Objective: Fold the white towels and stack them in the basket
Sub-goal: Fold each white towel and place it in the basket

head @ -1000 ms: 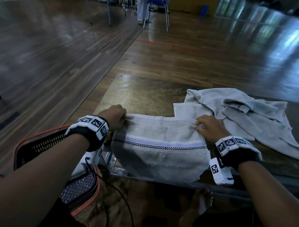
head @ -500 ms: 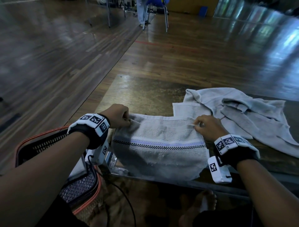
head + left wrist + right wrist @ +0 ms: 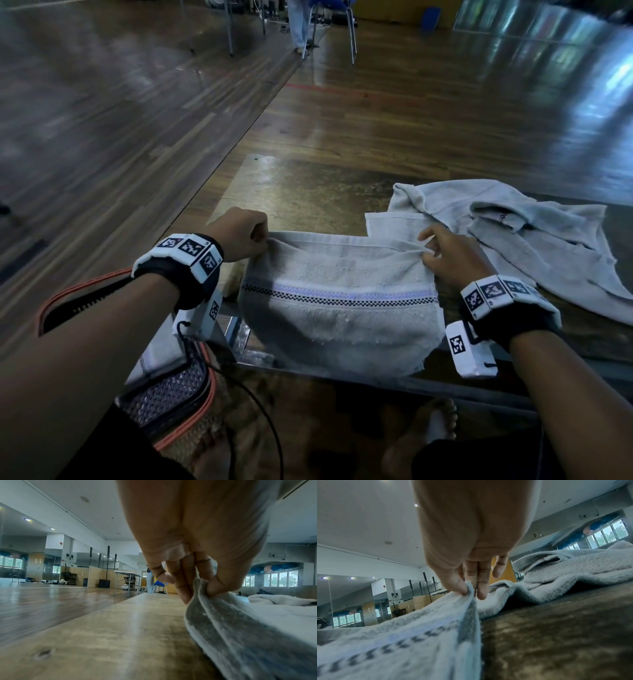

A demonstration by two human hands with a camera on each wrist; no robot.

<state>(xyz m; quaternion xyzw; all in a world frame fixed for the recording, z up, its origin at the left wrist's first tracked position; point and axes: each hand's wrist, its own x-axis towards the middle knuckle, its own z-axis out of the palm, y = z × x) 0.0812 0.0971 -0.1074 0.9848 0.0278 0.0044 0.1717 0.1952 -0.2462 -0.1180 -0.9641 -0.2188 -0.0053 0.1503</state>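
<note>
On a worn wooden table (image 3: 308,192) in a hall with a polished floor, a white towel (image 3: 339,305) with a checked band was seen from the head camera, its near edge hanging over the table's front. Its far left corner was held by the left hand (image 3: 239,233), fingers curled tight; its far right corner was pinched by the right hand (image 3: 448,253). More towels (image 3: 513,240) were heaped loosely to the right, partly overlapped by the held one. A mesh basket (image 3: 171,390) with an orange rim was visible below the table's left end, a folded white towel (image 3: 154,359) lying inside it. A blue chair (image 3: 329,20) was seen far behind.

From the left wrist camera, the grip itself was shown, hidden from above: the towel's edge (image 3: 240,628) was pinched between thumb and fingertips (image 3: 185,592), the cloth raised clear of the tabletop (image 3: 102,635) at that corner. The basket was out of this view.

From the right wrist camera, the other corner (image 3: 467,592) was seen clamped between thumb and index finger (image 3: 481,588), the remaining fingers pointing down. The checked band (image 3: 393,646) was shown running across the lifted cloth, and the rumpled heap (image 3: 573,569) was seen lying just beyond the hand.
</note>
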